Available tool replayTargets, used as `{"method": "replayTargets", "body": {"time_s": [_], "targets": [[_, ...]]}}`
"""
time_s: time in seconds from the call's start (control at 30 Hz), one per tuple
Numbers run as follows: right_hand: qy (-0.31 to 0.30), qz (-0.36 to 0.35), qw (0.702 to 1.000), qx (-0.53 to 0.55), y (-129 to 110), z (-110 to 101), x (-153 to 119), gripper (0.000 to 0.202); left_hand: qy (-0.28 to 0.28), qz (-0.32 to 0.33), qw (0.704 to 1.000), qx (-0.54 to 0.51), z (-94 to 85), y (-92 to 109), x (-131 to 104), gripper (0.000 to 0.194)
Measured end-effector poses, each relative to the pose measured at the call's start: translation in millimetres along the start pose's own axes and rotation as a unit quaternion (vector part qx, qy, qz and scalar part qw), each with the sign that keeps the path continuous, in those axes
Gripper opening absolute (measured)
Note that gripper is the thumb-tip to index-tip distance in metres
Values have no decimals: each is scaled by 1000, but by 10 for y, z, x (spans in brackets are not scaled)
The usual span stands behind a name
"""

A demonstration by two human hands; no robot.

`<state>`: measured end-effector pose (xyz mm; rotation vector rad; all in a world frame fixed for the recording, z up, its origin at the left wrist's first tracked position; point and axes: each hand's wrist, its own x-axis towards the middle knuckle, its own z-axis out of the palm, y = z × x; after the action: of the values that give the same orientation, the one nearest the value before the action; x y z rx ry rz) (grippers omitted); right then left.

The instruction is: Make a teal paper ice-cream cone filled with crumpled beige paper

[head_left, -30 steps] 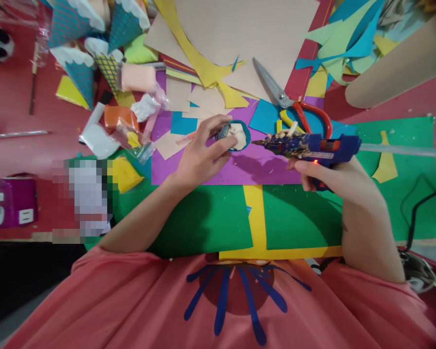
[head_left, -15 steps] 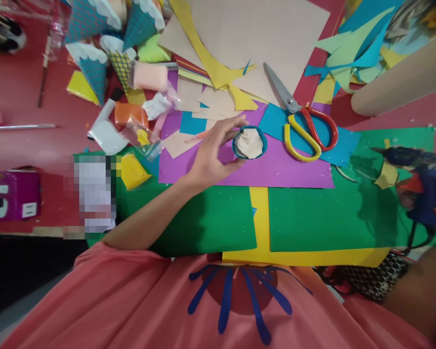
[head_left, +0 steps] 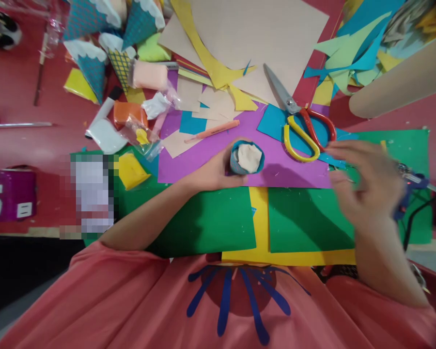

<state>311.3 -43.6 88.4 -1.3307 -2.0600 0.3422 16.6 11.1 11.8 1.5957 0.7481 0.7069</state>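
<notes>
My left hand [head_left: 213, 172] grips a small blue paper cup [head_left: 247, 158] filled with cream-coloured clay, held just above the purple sheet [head_left: 218, 150]. My right hand [head_left: 366, 182] hovers blurred over the green sheet [head_left: 305, 218], fingers spread and holding nothing. The blue glue gun [head_left: 412, 186] lies behind that hand near the table's right edge, mostly hidden. Red and yellow scissors [head_left: 305, 128] rest just beyond the cup to the right.
An orange pen [head_left: 212, 131] lies on the purple sheet. Patterned paper cones [head_left: 94, 63], clay packets [head_left: 148, 75] and paper scraps crowd the far left. A large beige sheet [head_left: 261, 34] and blue and green offcuts [head_left: 352, 48] lie at the back. A purple box [head_left: 9, 196] stands at left.
My right hand has set the glue gun down at the right and come back empty. My left hand closed around the blue cup and drew it slightly nearer.
</notes>
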Motion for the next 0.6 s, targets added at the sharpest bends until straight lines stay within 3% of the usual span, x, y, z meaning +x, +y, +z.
{"method": "replayTargets", "body": {"time_s": [0.07,0.1,0.2,0.6], "targets": [[8,-175,984,20,-76,499,146,51,8,18,998,54,-8,50,22,46],[7,-224,974,41,-104,685,194,53,7,25,997,75,-11,68,33,44],[26,-274,956,101,-156,974,234,49,0,25,992,121,-9,90,48,36],[-30,-275,960,30,-193,1026,116,47,6,31,986,162,17,33,41,31]]}}
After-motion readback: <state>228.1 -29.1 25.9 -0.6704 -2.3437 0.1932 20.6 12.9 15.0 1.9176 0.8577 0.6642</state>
